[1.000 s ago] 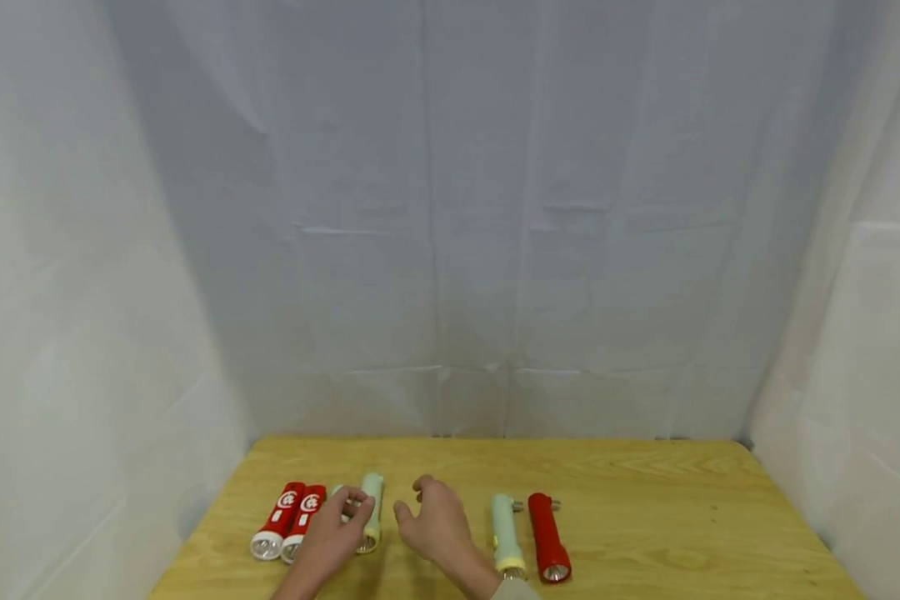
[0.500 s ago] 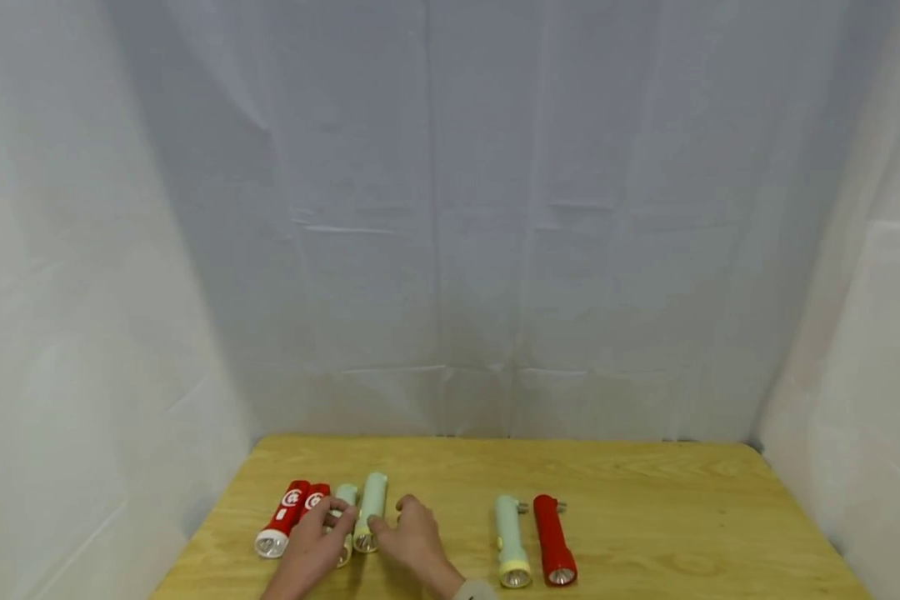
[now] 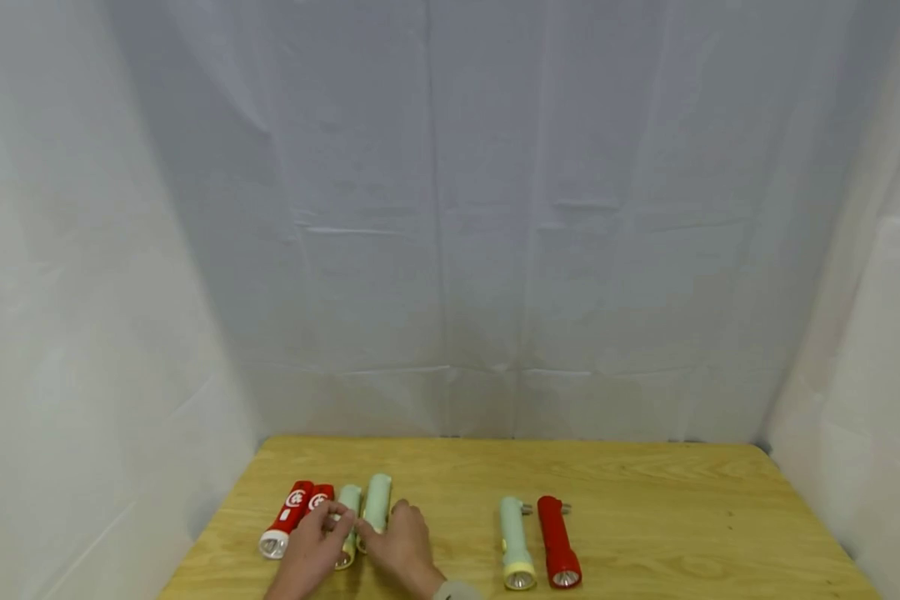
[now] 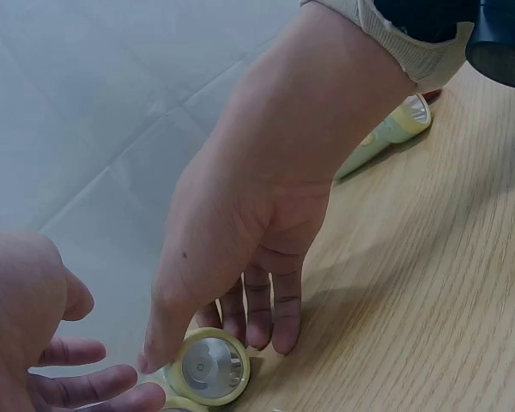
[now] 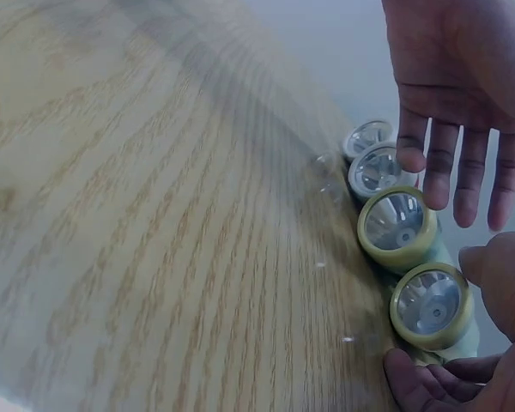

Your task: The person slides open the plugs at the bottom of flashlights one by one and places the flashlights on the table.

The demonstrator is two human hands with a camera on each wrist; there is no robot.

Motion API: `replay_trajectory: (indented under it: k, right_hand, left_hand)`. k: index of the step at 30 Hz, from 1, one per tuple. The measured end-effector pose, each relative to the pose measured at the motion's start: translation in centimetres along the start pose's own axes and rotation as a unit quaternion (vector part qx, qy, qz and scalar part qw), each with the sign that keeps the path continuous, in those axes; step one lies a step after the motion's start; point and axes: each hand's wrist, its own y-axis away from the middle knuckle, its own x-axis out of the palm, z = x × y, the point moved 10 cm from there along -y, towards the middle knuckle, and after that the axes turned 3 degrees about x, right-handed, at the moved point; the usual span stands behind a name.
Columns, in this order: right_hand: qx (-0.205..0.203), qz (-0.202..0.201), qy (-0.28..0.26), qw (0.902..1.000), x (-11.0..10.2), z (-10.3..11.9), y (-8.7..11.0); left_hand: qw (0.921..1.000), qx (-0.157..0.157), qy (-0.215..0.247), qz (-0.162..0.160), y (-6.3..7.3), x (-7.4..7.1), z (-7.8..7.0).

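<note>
My right hand (image 3: 405, 546) grips a pale green flashlight (image 3: 377, 500) lying on the table, thumb on one side and fingers on the other in the right wrist view. Close on its left lies a second pale green flashlight (image 3: 350, 497), its yellow-rimmed lens (image 5: 397, 227) facing the near side. Over this one and the neighbouring red flashlight (image 3: 320, 496) hovers my left hand (image 3: 311, 542). Its fingers (image 5: 469, 176) hang fairly straight and hold nothing. Another red flashlight (image 3: 292, 510) with a white head lies at the row's left end.
Right of my hands, a third pale green flashlight (image 3: 514, 533) and a plain red flashlight (image 3: 557, 537) lie side by side on the wooden table (image 3: 667, 517). Pale cloth (image 3: 495, 250) hangs behind the table and along both sides.
My right hand has moved left from the table's middle and taken hold of the right-hand pale green flashlight of the left row. My left hand has stayed near the row.
</note>
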Motion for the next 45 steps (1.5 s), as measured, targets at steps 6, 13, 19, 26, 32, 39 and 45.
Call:
replay_trajectory:
  k: [6, 13, 19, 26, 32, 39, 45]
  right_hand:
    - [0.005, 0.001, -0.007, 1.0000, 0.2, 0.2, 0.0]
    - [0.036, 0.016, -0.035, 0.9986, -0.2, -0.4, -0.2]
    - [0.064, 0.022, -0.051, 0.9964, -0.6, -1.0, -0.5]
    - [0.091, 0.028, -0.062, 0.9935, -1.0, -1.8, -0.8]
    - [0.102, 0.028, -0.068, 0.9920, -1.6, -2.4, -0.7]
    - [0.087, -0.001, -0.074, 0.9934, -3.0, -2.9, -0.6]
    - [0.080, -0.010, -0.072, 0.9942, -4.0, -3.1, -0.9]
  left_hand:
    - [0.9999, 0.003, 0.012, -0.005, 0.0, -0.1, 0.1]
    - [0.9999, -0.009, 0.014, -0.005, 0.0, 0.4, 0.3]
    - [0.9997, -0.004, 0.020, -0.011, -0.2, 0.4, 0.2]
    - [0.9997, -0.013, 0.020, -0.007, -0.4, 0.5, 0.2]
    - [0.9997, -0.012, 0.016, -0.010, -0.4, 0.4, 0.0]
    - [0.9999, -0.005, 0.015, -0.005, -0.4, 0.8, -0.9]
    - [0.9996, 0.003, 0.028, -0.001, -0.6, 1.1, -1.9]
